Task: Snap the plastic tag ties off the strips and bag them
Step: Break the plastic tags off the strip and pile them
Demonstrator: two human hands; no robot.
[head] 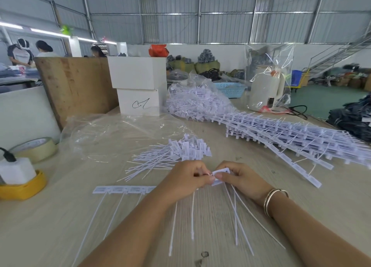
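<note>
Left hand (185, 179) and right hand (235, 176) are pinching one strip (217, 177) mid-tabletop (60, 216), tails trailing toward the near edge; loose ties (172, 156) are lying just beyond, bag (120, 134) behind.

Corrugated metal walls (220, 15), green floor (321, 102)

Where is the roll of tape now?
The roll of tape lies at the table's left edge, just behind the yellow holder and left of the empty clear bag.
</note>
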